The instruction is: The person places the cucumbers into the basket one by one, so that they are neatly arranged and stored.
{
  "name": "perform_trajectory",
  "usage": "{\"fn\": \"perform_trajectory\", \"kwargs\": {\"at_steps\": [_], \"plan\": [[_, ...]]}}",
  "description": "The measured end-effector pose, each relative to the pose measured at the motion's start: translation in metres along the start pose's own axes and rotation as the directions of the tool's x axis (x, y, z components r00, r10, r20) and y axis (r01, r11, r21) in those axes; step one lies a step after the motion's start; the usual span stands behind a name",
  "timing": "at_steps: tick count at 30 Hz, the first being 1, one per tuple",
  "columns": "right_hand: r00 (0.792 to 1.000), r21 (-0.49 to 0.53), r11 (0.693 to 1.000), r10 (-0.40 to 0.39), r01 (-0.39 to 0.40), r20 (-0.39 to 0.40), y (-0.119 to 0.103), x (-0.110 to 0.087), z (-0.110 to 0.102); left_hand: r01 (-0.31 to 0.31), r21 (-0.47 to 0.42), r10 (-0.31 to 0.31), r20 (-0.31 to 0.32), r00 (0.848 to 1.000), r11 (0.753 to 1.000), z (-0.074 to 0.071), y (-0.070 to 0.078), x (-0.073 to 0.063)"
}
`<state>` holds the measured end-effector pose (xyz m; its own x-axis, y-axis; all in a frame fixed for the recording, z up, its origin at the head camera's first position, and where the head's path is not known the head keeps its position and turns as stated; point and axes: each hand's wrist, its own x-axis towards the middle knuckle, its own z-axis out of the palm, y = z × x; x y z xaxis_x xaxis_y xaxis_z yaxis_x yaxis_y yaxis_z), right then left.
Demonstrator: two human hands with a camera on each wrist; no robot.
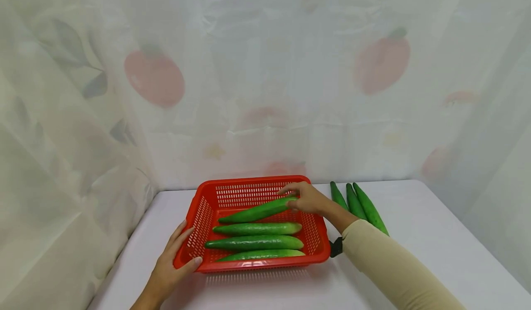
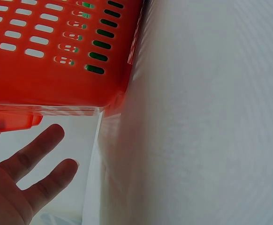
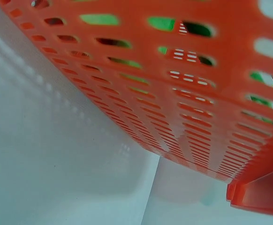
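A red plastic basket [image 1: 257, 265] with slotted walls holds several long green cucumbers lying crosswise. At its back right, my right hand [image 1: 309, 199] holds the right end of the rearmost cucumber [image 1: 257, 212], thumb on the near side and fingers curved over the far side. This cucumber slants, while the ones nearer, such as the middle cucumber [image 1: 255, 242], lie roughly level across the basket. My left hand [image 1: 168, 266] rests at the front left corner, its thumb by the rim and its fingers spread along the outside. In the left wrist view, two straight fingers [image 2: 52, 183] stand apart below the basket wall [image 2: 47, 84].
Right of the basket, more cucumbers [image 1: 368, 208] lie on the white table [image 1: 423, 236], partly hidden by the right forearm. A small black object [image 1: 336, 247] shows beside the right sleeve. Printed pale curtains [image 1: 265, 93] enclose the table at the back and sides.
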<state>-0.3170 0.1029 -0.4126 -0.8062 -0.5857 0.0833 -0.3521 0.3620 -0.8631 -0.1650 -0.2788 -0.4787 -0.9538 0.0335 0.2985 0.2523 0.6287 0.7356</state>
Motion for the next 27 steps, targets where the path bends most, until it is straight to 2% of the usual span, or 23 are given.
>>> {"fn": "perform_trajectory", "kwargs": {"at_steps": [13, 21, 27], "plan": [[0.999, 0.013, 1.0, -0.025, 0.025, -0.022, 0.001, -0.002, -0.001, 0.015, 0.017, -0.015, 0.009, 1.0, 1.0, 0.001, 0.003, 0.0], [0.999, 0.121, 0.992, -0.026, 0.029, -0.031, 0.004, -0.008, -0.005, -0.015, -0.004, 0.015, 0.004, 1.0, 1.0, 0.001, 0.005, 0.001], [0.999, 0.199, 0.98, -0.007, 0.014, -0.037, -0.002, -0.017, -0.009, -0.015, 0.012, 0.015, 0.006, 1.0, 1.0, 0.0, 0.007, 0.0]]}}
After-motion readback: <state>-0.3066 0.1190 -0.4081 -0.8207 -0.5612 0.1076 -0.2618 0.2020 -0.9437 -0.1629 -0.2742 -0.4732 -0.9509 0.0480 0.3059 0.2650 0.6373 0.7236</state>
